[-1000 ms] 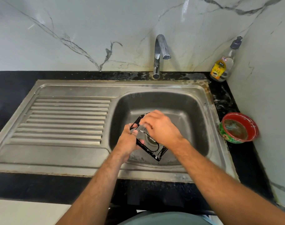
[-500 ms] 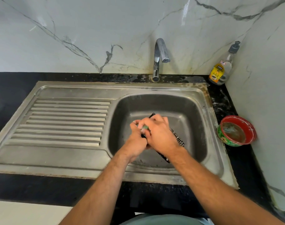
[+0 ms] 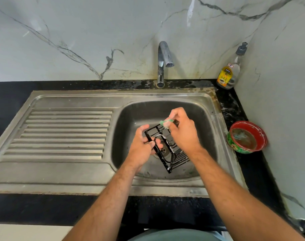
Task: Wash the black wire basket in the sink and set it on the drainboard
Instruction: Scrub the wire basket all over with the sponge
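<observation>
black wire basket tilted above sink drain, left hand gripping its left edge, right hand pinching green scrubber against its far corner

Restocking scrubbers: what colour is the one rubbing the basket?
Green scrub pad, clearest in the head view.
</observation>
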{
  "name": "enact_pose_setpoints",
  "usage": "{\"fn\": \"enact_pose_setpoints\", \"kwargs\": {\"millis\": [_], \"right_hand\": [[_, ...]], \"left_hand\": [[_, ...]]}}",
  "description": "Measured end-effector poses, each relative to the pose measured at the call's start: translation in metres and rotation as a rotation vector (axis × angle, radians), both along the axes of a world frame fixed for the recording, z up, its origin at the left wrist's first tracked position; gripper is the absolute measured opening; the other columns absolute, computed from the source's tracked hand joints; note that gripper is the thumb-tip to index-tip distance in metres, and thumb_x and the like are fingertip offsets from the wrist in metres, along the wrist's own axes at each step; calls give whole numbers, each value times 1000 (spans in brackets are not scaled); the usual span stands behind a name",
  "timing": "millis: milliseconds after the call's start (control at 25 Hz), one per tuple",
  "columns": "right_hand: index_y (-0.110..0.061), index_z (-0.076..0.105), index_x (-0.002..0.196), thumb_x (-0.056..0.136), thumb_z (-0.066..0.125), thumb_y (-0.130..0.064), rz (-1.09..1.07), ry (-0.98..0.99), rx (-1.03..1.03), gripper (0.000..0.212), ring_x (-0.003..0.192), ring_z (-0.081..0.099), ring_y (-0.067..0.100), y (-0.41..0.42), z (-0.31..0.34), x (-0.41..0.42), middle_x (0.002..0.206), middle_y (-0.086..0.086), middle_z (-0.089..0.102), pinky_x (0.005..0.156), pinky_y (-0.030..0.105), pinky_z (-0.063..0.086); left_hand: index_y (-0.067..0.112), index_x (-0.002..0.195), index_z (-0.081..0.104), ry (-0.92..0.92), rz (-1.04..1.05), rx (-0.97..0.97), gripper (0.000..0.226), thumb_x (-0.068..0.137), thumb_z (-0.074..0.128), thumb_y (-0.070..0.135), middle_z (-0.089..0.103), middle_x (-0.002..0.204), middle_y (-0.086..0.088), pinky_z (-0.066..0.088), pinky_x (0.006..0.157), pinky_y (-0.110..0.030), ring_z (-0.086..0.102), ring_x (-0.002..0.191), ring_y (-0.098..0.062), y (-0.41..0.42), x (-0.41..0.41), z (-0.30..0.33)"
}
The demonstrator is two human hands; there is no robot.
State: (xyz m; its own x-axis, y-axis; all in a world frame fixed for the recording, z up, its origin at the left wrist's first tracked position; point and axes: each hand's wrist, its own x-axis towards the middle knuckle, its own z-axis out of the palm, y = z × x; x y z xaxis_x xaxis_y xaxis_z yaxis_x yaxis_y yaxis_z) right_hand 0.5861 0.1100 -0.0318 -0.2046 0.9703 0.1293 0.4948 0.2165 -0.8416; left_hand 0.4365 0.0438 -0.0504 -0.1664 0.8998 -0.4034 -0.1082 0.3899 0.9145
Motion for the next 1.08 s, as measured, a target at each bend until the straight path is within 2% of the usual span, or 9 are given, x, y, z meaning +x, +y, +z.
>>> {"fn": "enact_pose_setpoints", "kwargs": {"millis": [240,320,440,600,720,800,880,1000,1080], "right_hand": [[-27,57,95,91,61,-2,123,-131,212,25,91,58,6,-25,-11,-3,93,-18,58,76,24,51],[-30,57,95,92,62,-1,-85,-6,92,30,79,63,5,-19,-18,7,95,-11,67,69,24,54],[-26,66,102,94,61,-2,-390,27,-141,26,82,67,9,-12,-39,33,100,-7,71,81,31,59],[-26,73,100,96,60,0,-227,137,-448,29,71,70,6,-22,-60,29,99,-4,71,66,24,61],[-24,73,107,95,62,1,-215,201,-453,30,73,72,8,-30,-64,13,93,-10,69,70,15,57],[-22,74,102,91,65,4,-255,301,-517,30,79,73,14,-32,-65,9,92,-7,72,75,21,60],[-25,75,93,88,68,5,-294,407,-548,31,84,75,18,-36,-66,4,91,-1,75,79,26,61],[-25,77,97,85,74,-3,-363,508,-426,26,89,75,14,-38,-61,-2,92,-6,78,87,27,57],[-25,78,102,84,77,-8,-313,469,-356,25,93,72,3,-36,-49,-7,97,-11,77,90,18,53]], "left_hand": [[26,138,51,35,45,-21,57,99,42,-14,72,81,-8,61,88,-41,72,82,-19,-2,-15,-6],[27,137,52,44,80,-32,60,97,41,-16,68,78,-6,62,86,-40,69,78,-20,-2,-21,-7],[29,141,52,42,141,-96,68,93,38,-17,59,81,-6,61,86,-41,63,73,-18,0,-34,-16],[26,141,47,-13,242,-194,63,91,48,-12,62,116,-12,61,79,-38,69,82,-20,4,-44,-26],[24,139,38,-9,209,-216,65,86,71,5,64,112,-10,61,82,-43,68,77,-20,1,-37,-27],[30,132,31,153,170,-288,91,64,92,37,66,112,-7,62,85,-46,72,71,-15,2,-33,-28],[37,126,27,314,187,-367,107,43,92,55,61,122,-8,62,85,-43,75,67,-14,4,-32,-26],[32,128,27,267,267,-400,104,44,86,47,60,123,-10,59,79,-38,74,60,-13,12,-30,-23],[27,133,26,215,317,-391,101,52,85,40,61,119,-10,58,72,-35,74,64,-17,17,-28,-21]]}}
